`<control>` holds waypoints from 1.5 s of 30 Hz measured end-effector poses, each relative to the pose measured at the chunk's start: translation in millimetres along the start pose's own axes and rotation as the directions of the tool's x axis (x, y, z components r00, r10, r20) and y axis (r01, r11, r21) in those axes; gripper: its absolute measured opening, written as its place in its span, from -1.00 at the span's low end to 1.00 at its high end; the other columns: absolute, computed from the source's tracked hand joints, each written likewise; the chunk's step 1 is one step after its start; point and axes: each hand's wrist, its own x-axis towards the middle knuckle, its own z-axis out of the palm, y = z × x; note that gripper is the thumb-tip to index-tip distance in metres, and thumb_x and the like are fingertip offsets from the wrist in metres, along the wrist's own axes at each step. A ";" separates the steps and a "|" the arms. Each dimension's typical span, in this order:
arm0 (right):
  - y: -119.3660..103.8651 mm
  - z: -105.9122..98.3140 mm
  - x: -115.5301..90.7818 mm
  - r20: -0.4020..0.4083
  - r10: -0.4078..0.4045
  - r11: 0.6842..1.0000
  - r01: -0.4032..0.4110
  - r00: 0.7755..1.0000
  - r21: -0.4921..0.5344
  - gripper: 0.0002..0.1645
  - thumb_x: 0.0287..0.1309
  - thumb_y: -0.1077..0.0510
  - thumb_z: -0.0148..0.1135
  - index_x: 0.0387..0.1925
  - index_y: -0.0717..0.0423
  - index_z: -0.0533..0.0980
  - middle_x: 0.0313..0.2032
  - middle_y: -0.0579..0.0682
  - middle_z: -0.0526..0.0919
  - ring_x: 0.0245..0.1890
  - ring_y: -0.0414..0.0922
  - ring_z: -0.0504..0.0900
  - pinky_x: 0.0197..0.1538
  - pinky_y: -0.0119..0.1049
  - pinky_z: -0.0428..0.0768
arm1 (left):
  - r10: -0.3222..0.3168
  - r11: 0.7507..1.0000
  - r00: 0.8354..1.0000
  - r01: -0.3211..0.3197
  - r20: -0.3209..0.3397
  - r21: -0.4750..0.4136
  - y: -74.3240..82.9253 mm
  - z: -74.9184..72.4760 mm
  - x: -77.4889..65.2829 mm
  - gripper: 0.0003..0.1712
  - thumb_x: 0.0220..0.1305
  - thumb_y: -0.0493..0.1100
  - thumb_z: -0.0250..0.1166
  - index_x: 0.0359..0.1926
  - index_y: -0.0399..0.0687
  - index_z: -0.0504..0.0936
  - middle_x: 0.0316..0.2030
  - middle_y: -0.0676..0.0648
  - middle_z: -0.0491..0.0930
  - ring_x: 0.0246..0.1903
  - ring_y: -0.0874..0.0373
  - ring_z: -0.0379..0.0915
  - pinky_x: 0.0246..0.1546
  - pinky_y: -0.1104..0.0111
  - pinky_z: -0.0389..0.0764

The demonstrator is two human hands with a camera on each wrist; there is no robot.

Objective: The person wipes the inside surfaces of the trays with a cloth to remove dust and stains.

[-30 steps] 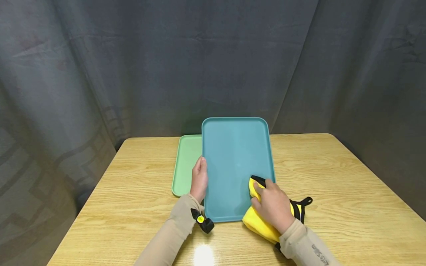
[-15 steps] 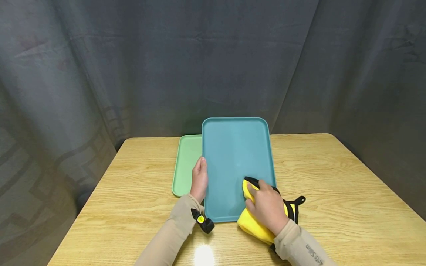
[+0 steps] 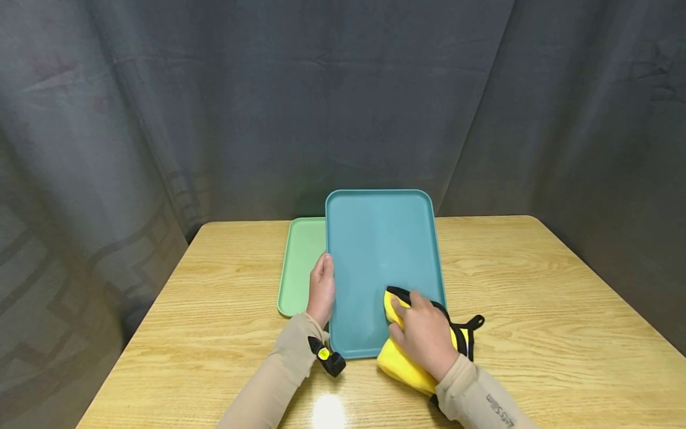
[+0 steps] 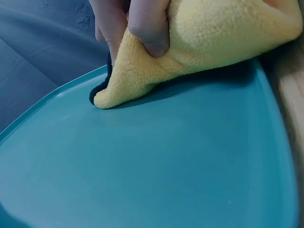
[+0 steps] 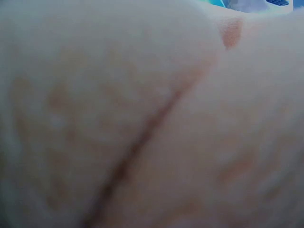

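Note:
A blue-teal tray (image 3: 380,250) is held tilted up toward the head camera. My left hand (image 3: 321,289) grips its left edge, thumb on the rim and the other fingers hidden behind. In my right hand (image 3: 426,333) is a yellow cloth (image 3: 402,363) with black trim, pinched between thumb and fingers over the tray's lower right part. The left wrist view shows a folded corner of the cloth (image 4: 128,76) against the tray's surface (image 4: 156,156). Skin of the right hand (image 5: 142,71) fills nearly all of the right wrist view.
A green tray (image 3: 300,268) lies on the wooden table (image 3: 214,333), partly covered by the blue-teal one in the head view. Grey curtains (image 3: 321,107) hang behind the table and along both sides. A black loop (image 3: 476,322) sticks out from the cloth.
My right hand has slid the cloth leftward across the lower part of the blue-teal tray. The left hand and the tray have stayed in place.

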 end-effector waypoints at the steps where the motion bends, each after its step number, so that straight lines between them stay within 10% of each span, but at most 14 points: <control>1: -0.7 0.1 0.2 0.001 -0.003 1.000 0.003 1.000 0.001 -0.54 -0.11 0.13 0.29 -0.06 0.08 0.63 -0.47 0.08 0.42 -0.62 -0.15 0.23 -0.59 -0.33 0.25 | -0.001 1.000 1.000 0.001 0.000 0.001 0.1 -0.1 0.0 -0.47 0.52 0.00 -0.31 0.37 -0.08 0.20 0.36 -0.16 0.20 0.41 -0.06 0.00 0.42 0.07 0.06; 45: -45.9 12.1 10.6 0.051 -0.196 0.980 0.195 0.979 0.032 -0.52 -0.08 0.06 0.30 -0.01 -0.03 0.61 -0.41 0.03 0.47 -0.59 -0.17 0.25 -0.56 -0.34 0.26 | -0.008 1.000 1.000 0.008 0.009 -0.012 1.5 -0.2 -2.2 -0.45 0.51 0.06 -0.30 0.37 -0.05 0.21 0.36 -0.15 0.21 0.40 -0.06 0.03 0.41 0.09 0.10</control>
